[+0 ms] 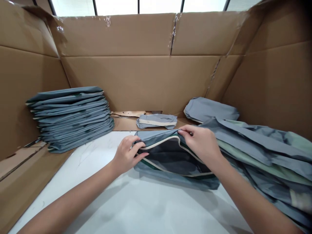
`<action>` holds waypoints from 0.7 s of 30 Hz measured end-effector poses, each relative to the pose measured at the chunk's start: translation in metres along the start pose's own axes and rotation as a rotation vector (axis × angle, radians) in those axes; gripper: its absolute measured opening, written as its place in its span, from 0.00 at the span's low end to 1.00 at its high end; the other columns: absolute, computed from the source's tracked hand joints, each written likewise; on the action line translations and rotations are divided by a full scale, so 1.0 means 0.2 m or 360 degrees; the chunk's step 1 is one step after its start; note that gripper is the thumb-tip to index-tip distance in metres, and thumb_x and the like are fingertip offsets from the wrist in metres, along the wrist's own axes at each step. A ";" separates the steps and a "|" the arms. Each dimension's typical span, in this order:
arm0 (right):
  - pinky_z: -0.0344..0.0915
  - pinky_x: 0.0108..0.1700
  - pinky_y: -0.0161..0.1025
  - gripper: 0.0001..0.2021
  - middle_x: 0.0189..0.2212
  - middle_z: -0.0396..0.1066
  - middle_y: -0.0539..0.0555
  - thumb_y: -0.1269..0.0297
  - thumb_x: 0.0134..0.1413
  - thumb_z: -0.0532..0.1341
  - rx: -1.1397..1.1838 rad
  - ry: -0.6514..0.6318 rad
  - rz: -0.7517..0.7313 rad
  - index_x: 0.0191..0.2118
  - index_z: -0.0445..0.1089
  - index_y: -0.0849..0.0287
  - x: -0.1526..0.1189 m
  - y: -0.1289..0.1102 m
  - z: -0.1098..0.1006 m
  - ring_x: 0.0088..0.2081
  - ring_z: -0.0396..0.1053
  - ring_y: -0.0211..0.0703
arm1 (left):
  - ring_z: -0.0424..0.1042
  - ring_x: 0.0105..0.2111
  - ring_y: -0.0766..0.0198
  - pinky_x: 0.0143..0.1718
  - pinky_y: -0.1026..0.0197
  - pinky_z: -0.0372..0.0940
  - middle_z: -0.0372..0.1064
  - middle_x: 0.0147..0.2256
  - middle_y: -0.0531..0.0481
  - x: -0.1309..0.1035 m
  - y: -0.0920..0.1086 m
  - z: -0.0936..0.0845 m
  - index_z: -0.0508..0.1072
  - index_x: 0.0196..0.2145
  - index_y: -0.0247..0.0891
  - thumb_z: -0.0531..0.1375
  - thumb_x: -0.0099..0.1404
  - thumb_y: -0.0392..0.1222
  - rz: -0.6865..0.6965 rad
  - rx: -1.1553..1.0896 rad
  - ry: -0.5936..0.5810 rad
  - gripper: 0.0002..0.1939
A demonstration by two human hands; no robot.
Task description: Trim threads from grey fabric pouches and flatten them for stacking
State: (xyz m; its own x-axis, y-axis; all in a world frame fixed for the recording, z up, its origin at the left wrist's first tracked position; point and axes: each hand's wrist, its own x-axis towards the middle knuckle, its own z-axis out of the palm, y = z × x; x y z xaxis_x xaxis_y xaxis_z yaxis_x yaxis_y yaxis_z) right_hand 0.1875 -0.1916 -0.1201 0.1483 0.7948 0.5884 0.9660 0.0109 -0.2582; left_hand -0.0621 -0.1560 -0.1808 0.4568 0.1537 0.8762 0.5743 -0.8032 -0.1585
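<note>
A blue-grey fabric pouch [175, 178] with white zipper edging lies at the middle of the white tabletop [151, 208]. Its mouth gapes and shows a dark inside. My left hand [129, 152] grips the pouch's left end, thumb and fingers around the edging there. At the upper edge, right of the middle, my right hand [200, 141] pinches the fabric and the white edging between thumb and fingers. The pouch's right end is partly hidden behind my right wrist.
A tall stack of folded blue-grey pieces [75, 120] stands at the left. Behind the pouch lies a small grey zippered piece [157, 121]. A grey bundle [211, 110] and a loose fabric pile [265, 146] fill the right. Cardboard walls [136, 81] surround the table.
</note>
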 end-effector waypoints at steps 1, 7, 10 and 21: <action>0.49 0.26 0.28 0.09 0.24 0.72 0.45 0.59 0.49 0.56 0.0018 -0.0032 0.0006 0.30 0.74 0.51 0.01 -0.01 0.00 0.25 0.65 0.31 | 0.63 0.40 0.62 0.42 0.59 0.65 0.62 0.38 0.45 0.00 0.00 0.00 0.68 0.35 0.36 0.62 0.55 0.39 0.0006 0.0059 -0.0006 0.10; 0.48 0.26 0.28 0.10 0.21 0.71 0.46 0.58 0.49 0.55 0.0046 -0.0107 -0.0036 0.28 0.73 0.52 0.02 -0.04 0.00 0.22 0.62 0.30 | 0.65 0.37 0.64 0.37 0.65 0.63 0.66 0.37 0.46 0.00 -0.05 -0.02 0.66 0.37 0.33 0.56 0.59 0.34 0.0209 0.0340 -0.0118 0.06; 0.47 0.25 0.28 0.10 0.23 0.72 0.46 0.57 0.49 0.55 -0.0006 -0.0119 -0.0042 0.29 0.73 0.51 0.03 -0.05 0.02 0.23 0.63 0.31 | 0.65 0.32 0.69 0.32 0.68 0.61 0.65 0.33 0.49 0.02 -0.06 -0.04 0.65 0.35 0.35 0.52 0.62 0.33 0.0066 0.0236 -0.0270 0.04; 0.49 0.26 0.28 0.11 0.24 0.73 0.44 0.57 0.51 0.55 -0.0117 -0.0004 -0.0228 0.31 0.73 0.50 0.01 -0.09 0.04 0.24 0.66 0.30 | 0.47 0.18 0.71 0.19 0.65 0.43 0.47 0.17 0.58 0.06 -0.11 -0.16 0.62 0.28 0.38 0.53 0.56 0.25 0.0438 0.0424 0.0029 0.09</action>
State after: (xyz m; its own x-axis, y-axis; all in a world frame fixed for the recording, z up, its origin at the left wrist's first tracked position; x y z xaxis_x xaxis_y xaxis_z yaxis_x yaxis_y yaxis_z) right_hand 0.1683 -0.1861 -0.1200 0.0076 0.7898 0.6133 0.9902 0.0796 -0.1148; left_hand -0.0896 -0.1551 -0.1522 0.6078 -0.0592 0.7919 0.5893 -0.6349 -0.4997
